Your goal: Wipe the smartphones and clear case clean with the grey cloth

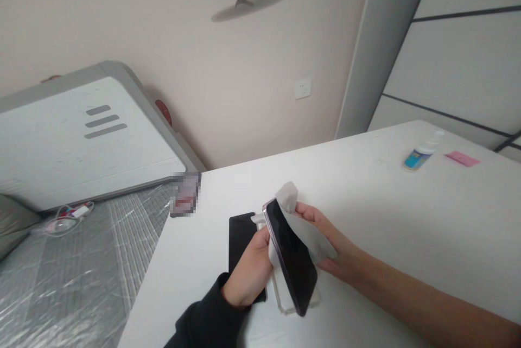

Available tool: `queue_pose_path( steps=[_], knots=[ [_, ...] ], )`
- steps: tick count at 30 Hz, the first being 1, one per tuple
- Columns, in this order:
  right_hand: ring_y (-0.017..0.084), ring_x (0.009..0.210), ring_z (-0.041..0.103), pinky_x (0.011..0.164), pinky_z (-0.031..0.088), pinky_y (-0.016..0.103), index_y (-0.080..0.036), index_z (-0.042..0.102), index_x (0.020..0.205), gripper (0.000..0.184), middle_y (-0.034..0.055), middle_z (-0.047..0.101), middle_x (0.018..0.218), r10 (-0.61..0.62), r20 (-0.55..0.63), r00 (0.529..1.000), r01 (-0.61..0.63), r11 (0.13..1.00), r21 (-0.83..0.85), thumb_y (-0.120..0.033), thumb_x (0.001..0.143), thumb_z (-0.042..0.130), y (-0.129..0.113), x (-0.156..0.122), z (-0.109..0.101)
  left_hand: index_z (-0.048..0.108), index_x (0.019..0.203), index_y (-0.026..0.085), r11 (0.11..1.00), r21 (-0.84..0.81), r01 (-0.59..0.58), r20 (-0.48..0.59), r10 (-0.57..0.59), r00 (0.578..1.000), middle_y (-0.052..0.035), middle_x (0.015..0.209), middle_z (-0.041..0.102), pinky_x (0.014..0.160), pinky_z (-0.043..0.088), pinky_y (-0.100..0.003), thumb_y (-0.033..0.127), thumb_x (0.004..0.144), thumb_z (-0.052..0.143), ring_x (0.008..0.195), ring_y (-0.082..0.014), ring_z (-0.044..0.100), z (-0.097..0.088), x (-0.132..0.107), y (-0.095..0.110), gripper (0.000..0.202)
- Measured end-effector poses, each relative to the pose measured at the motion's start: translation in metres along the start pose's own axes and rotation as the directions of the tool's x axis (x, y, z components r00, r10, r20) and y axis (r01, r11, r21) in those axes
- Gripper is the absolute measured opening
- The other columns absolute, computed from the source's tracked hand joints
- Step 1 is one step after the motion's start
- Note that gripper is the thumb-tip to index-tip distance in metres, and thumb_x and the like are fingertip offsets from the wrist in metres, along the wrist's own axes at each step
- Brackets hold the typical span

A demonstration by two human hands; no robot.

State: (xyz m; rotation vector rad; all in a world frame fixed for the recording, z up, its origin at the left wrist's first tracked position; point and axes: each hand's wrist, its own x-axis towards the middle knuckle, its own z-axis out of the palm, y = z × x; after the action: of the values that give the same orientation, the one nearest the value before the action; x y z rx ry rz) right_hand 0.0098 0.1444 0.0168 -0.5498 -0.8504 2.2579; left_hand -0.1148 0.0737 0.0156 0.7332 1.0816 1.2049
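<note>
A dark-screened smartphone (293, 264) is tilted above the white table, its pinkish metal edge facing left. My left hand (253, 266) grips it along that edge, with part of a cloth behind the phone. My right hand (325, 231) presses a pale grey wiping cloth (311, 236) against the phone's right side; its fingers are partly hidden by the cloth. Beneath the phone lies a clear phone case (280, 302). A flat black item (240, 236) rests on the table behind my left hand, partly covered by it.
On the white table (358, 190), a spray bottle (421, 152) with a blue label stands at the far right beside a pink packet (462, 159). A blurred-out item (186, 194) sits at the left corner. A plastic-covered bed (93, 261) adjoins the left side.
</note>
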Motion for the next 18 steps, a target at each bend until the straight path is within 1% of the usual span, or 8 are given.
queue_pose_path(
  steps=[1, 3, 5, 7, 9, 12, 16, 18],
  knots=[
    [0.013, 0.059, 0.065, 0.059, 0.053, 0.023, -0.020, 0.073, 0.090, 0.035, -0.0011, 0.072, 0.072, 0.002, -0.008, 1.000, -0.002, 1.000, 0.006, -0.039, 0.066, 0.091, 0.001, 0.000, 0.000, 0.077, 0.094, 0.019, 1.000, -0.013, -0.001, -0.011, 0.001, 1.000, -0.0013, 0.083, 0.075, 0.075, 0.047, -0.027, 0.040, 0.078, 0.084, 0.075, -0.0149, 0.062, -0.001, 0.001, -0.003, 0.027],
    [0.012, 0.057, 0.064, 0.059, 0.052, 0.023, -0.019, 0.073, 0.087, 0.038, -0.0011, 0.072, 0.071, -0.005, -0.045, 0.999, 0.006, 1.000, 0.009, -0.043, 0.065, 0.092, 0.002, 0.000, 0.001, 0.077, 0.094, 0.018, 0.998, -0.065, 0.018, -0.065, -0.022, 0.998, -0.0020, 0.085, 0.075, 0.076, 0.048, -0.028, 0.042, 0.073, 0.087, 0.076, -0.0153, 0.062, -0.001, 0.002, -0.008, 0.033],
    [0.012, 0.056, 0.062, 0.056, 0.050, 0.022, -0.019, 0.073, 0.085, 0.040, -0.0019, 0.070, 0.068, -0.019, -0.088, 0.996, 0.020, 1.000, 0.016, -0.044, 0.063, 0.094, 0.003, 0.000, 0.002, 0.077, 0.090, 0.016, 0.992, -0.116, 0.051, -0.129, -0.066, 0.990, -0.0020, 0.081, 0.074, 0.073, 0.048, -0.027, 0.043, 0.068, 0.090, 0.073, -0.0147, 0.060, -0.002, 0.002, -0.011, 0.037],
    [0.011, 0.054, 0.059, 0.053, 0.048, 0.021, -0.019, 0.072, 0.081, 0.040, -0.0033, 0.068, 0.064, -0.031, -0.125, 0.992, 0.033, 0.999, 0.019, -0.044, 0.061, 0.095, 0.004, 0.000, 0.003, 0.077, 0.088, 0.016, 0.987, -0.143, 0.068, -0.163, -0.091, 0.982, -0.0017, 0.078, 0.072, 0.072, 0.048, -0.027, 0.046, 0.069, 0.089, 0.072, -0.0146, 0.059, -0.002, 0.001, -0.013, 0.037],
    [0.010, 0.052, 0.057, 0.051, 0.047, 0.020, -0.018, 0.072, 0.080, 0.038, -0.0039, 0.067, 0.062, -0.031, -0.148, 0.988, 0.034, 0.999, 0.016, -0.043, 0.062, 0.094, 0.006, 0.001, 0.004, 0.077, 0.088, 0.016, 0.988, -0.145, 0.060, -0.158, -0.083, 0.984, -0.0021, 0.081, 0.073, 0.074, 0.049, -0.027, 0.049, 0.071, 0.087, 0.076, -0.0156, 0.060, -0.002, -0.001, -0.012, 0.038],
    [0.011, 0.053, 0.059, 0.052, 0.048, 0.021, -0.018, 0.072, 0.078, 0.036, -0.0022, 0.068, 0.060, -0.013, -0.164, 0.986, 0.015, 1.000, 0.009, -0.043, 0.062, 0.093, 0.010, 0.003, 0.004, 0.078, 0.087, 0.017, 0.991, -0.126, 0.044, -0.135, -0.061, 0.989, -0.0030, 0.084, 0.074, 0.077, 0.051, -0.028, 0.048, 0.071, 0.087, 0.078, -0.0175, 0.062, 0.001, -0.003, -0.007, 0.037],
    [0.014, 0.057, 0.064, 0.056, 0.052, 0.023, -0.018, 0.073, 0.080, 0.032, 0.0006, 0.071, 0.065, 0.003, -0.146, 0.989, -0.003, 1.000, -0.005, -0.041, 0.065, 0.090, 0.015, 0.005, 0.000, 0.077, 0.080, 0.016, 0.992, -0.123, 0.003, -0.127, -0.019, 0.992, -0.0011, 0.072, 0.071, 0.072, 0.051, -0.028, 0.046, 0.075, 0.084, 0.068, -0.0160, 0.061, 0.006, -0.003, 0.000, 0.031],
    [0.015, 0.058, 0.066, 0.058, 0.054, 0.025, -0.018, 0.074, 0.084, 0.030, 0.0016, 0.073, 0.068, 0.002, -0.120, 0.993, -0.004, 1.000, -0.023, -0.040, 0.069, 0.087, 0.014, 0.005, -0.002, 0.076, 0.076, 0.016, 0.988, -0.152, -0.002, -0.155, -0.021, 0.988, -0.0005, 0.069, 0.071, 0.072, 0.052, -0.027, 0.048, 0.072, 0.086, 0.066, -0.0154, 0.061, 0.007, -0.003, 0.001, 0.034]
  ],
)
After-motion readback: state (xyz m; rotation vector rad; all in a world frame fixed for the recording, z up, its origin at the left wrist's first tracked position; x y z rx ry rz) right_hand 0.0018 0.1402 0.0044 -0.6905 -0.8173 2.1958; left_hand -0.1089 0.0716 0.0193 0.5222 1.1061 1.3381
